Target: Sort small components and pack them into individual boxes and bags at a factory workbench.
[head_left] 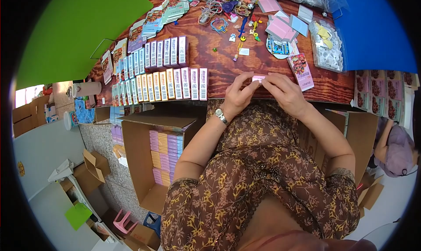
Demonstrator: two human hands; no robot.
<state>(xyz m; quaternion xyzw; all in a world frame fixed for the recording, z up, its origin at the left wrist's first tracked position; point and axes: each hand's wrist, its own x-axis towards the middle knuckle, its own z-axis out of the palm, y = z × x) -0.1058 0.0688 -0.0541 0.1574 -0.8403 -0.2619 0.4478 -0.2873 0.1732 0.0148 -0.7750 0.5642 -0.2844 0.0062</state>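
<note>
Near the table's front edge, my left hand (239, 93) and my right hand (286, 93) meet around a small pink card-like piece (258, 78). The fingertips of both hands pinch its two sides; part of it is hidden under them. A watch (220, 115) sits on my left wrist. Just beyond my right hand lies a pink flat carton (301, 71) with a cartoon picture. Farther off are a small white slip (244, 52) and a tiny figure on a yellow loop (236, 57).
Rows of slim upright boxes (171, 84) stand at left, with fanned flat cartons (153, 22) behind. Small toys and hair ties (219, 25), pink card stacks (280, 28) and a clear bin of white packets (328, 49) lie beyond. An open cardboard box (144, 163) holds coloured boxes below.
</note>
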